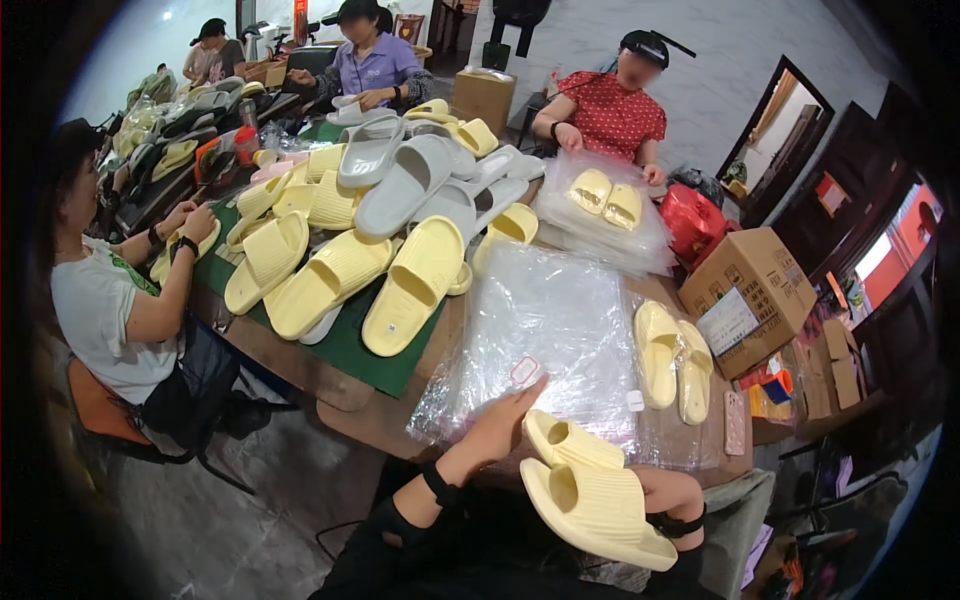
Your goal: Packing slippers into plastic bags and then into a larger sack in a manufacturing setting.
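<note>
My left hand (pixel 503 424) lies with fingers stretched out at the near edge of a stack of clear plastic bags (pixel 550 310), close to a small red-edged label on the top bag. In my right hand (pixel 668 492) is a pair of pale yellow slippers (pixel 600 512), held over the table's near edge; the slippers hide most of its fingers. Right of the stack lies another yellow pair (pixel 672 365) inside a clear bag. Left of it, a big heap holds yellow slippers (pixel 415 285) and grey slippers (pixel 405 185).
A cardboard box (pixel 750 295) and a pink phone-shaped object (pixel 735 422) are at the right. Across the table, a person in red (pixel 610 110) handles bagged slippers (pixel 605 198). Another person (pixel 130 290) sits at the left holding a yellow slipper. A green mat (pixel 400 375) lies beneath the heap.
</note>
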Tool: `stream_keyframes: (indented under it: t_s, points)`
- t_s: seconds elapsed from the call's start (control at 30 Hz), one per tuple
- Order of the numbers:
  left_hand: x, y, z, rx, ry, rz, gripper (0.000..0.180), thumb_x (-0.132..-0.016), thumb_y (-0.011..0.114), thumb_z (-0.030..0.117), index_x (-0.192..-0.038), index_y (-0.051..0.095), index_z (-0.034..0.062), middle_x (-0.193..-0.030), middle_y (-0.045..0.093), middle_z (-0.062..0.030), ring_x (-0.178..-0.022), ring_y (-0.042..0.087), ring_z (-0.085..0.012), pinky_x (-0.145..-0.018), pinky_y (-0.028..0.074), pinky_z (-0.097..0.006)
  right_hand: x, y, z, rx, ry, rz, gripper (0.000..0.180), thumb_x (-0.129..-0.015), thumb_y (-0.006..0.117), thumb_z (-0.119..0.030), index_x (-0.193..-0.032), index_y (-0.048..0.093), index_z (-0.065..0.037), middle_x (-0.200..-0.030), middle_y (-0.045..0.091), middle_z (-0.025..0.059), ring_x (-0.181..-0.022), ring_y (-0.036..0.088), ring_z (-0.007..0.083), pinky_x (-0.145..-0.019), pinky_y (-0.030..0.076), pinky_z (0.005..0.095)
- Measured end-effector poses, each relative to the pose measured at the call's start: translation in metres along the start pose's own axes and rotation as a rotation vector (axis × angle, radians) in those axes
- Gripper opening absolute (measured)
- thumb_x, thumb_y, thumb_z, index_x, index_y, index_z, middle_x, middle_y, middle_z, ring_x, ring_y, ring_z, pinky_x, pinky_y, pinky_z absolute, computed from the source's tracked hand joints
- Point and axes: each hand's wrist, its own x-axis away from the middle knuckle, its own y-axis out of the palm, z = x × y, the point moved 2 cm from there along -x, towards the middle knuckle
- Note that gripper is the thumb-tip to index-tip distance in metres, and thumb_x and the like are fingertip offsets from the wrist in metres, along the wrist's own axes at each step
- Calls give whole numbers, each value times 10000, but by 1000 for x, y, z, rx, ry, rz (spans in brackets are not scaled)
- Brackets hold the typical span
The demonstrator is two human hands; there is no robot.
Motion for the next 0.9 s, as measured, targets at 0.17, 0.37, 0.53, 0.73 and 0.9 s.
stream_keyframes:
  t_s: [0.17,0.37,0.53,0.73,0.9]
  points:
    - [-3,5,-10,-507,68,180,412,-790,624,214,-1174,561,79,-930,639,-145,-913,584,-320,-758,466,-409,-13,0,-18,415,94,36,447,-846,635,-166,-1233,496,11,-1148,588,128,-1018,551,181,-844,450,322]
    - [-11,-11,24,-353,-29,177,268,-900,496,170,-1133,589,78,-920,653,-140,-882,612,-302,-768,466,-401,-8,-2,-11,558,-70,35,355,-828,629,-178,-1146,572,-30,-1048,613,144,-931,600,237,-810,470,329]
    - [-12,-13,19,157,-140,12,328,-950,449,170,-1246,532,52,-1130,596,-208,-1033,575,-336,-892,443,-365,-5,-6,2,271,109,0,374,-830,616,-111,-1187,544,-22,-1062,616,146,-959,595,197,-801,468,311]
    - [-7,-19,35,-49,-1,45,352,-946,437,141,-1275,494,30,-1203,559,-211,-1096,546,-341,-929,430,-366,-21,-7,-4,425,40,292,378,-831,588,-98,-1197,532,-23,-1027,632,153,-962,594,214,-810,466,324]
    - [1,-13,39,-392,132,148,409,-849,486,102,-1253,515,43,-1307,480,-186,-1211,451,-340,-1012,353,-414,-38,5,-15,958,59,588,333,-788,596,-197,-1086,594,-47,-1056,611,185,-991,542,403,-853,441,453]
